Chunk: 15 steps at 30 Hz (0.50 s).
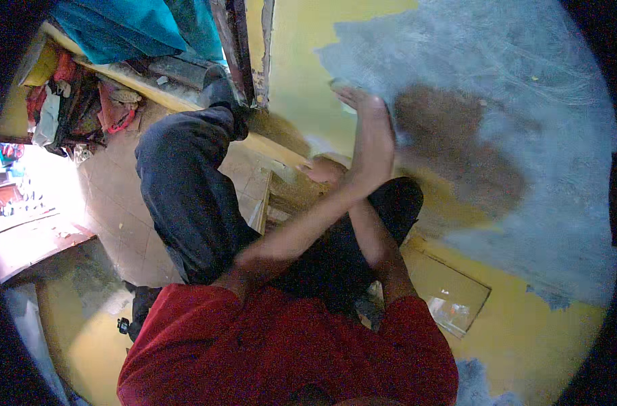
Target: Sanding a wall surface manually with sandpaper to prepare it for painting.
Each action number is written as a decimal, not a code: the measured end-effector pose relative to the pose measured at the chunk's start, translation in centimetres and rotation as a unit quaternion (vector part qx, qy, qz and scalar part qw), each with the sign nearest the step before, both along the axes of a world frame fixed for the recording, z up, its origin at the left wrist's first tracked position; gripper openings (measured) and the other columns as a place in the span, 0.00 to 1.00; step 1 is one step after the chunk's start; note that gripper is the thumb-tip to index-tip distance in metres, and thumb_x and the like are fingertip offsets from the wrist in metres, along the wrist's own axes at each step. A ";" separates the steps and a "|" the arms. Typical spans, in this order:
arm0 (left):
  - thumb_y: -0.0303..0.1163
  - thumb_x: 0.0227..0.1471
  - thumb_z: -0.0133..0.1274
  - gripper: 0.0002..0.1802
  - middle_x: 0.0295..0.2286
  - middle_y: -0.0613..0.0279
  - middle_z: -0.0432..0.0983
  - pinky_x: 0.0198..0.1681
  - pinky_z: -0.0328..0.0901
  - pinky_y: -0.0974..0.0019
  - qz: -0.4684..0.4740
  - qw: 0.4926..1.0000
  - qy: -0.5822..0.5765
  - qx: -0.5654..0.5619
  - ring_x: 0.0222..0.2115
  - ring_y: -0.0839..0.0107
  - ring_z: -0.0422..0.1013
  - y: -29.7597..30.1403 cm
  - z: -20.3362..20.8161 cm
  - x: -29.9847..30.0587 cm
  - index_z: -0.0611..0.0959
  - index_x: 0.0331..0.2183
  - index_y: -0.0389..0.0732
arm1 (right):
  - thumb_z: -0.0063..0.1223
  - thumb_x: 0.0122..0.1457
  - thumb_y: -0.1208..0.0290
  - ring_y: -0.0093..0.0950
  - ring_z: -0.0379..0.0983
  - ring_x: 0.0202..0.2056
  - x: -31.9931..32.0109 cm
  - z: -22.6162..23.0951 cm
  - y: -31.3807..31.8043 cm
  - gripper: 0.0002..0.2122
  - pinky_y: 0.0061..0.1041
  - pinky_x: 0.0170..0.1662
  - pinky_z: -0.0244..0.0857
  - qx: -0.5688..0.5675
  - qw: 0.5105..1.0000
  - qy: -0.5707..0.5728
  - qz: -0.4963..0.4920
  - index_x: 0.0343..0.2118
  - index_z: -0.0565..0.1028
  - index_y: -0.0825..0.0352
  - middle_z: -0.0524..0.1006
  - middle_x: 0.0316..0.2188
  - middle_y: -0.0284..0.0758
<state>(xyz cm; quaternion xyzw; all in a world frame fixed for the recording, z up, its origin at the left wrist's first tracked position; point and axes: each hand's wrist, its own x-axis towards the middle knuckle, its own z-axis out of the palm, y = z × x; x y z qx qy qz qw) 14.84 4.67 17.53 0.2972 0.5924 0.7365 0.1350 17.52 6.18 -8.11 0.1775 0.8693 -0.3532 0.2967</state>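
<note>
My left arm crosses over my right arm and bends upward. At its end my left hand [351, 97] lies against the wall [497, 40], on yellow paint beside a large grey-blue patch. Its fingers are stretched out and slightly smeared by motion. A pale edge shows below the palm, but I cannot make out what it is. My right hand [326, 169] is lower, by the yellow ledge [271, 147] at the foot of the wall, fingers partly extended. Nothing shows in it, and the left forearm covers part of that arm.
My dark-trousered legs [186, 183] are spread wide. A teal curtain [122, 30] hangs beside a dark wooden frame [232, 51]. Mixed cloths [68, 108] are heaped at the far left, above a bright opening [41, 196]. A framed panel [450, 291] is at the right.
</note>
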 end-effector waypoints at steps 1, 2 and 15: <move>0.44 0.74 0.23 0.37 0.71 0.35 0.32 0.74 0.25 0.56 -0.012 1.000 -0.005 0.008 0.73 0.49 0.28 0.8 0.3 0.5 0.45 0.67 0.19 | 0.40 0.71 0.45 0.52 0.79 0.37 1.7 -1.7 1.0 0.28 0.49 0.44 0.72 0.008 1.000 -0.005 -0.012 0.52 0.77 0.69 0.81 0.34 0.54; 0.44 0.74 0.23 0.37 0.71 0.35 0.31 0.74 0.24 0.56 -0.013 1.000 -0.013 0.011 0.73 0.49 0.26 1.4 0.5 1.0 0.44 0.67 0.19 | 0.41 0.71 0.47 0.50 0.78 0.34 3.6 -3.5 1.6 0.26 0.48 0.42 0.72 0.033 0.996 0.076 -0.041 0.52 0.77 0.68 0.81 0.32 0.53; 0.55 0.73 0.29 0.40 0.64 0.46 0.58 0.70 0.45 0.54 0.153 0.986 0.009 0.060 0.65 0.56 0.54 1.5 -0.9 -3.9 0.58 0.66 0.28 | 0.44 0.71 0.49 0.46 0.75 0.27 6.0 -5.2 2.8 0.23 0.47 0.38 0.72 0.063 0.971 0.173 -0.154 0.51 0.78 0.67 0.80 0.28 0.50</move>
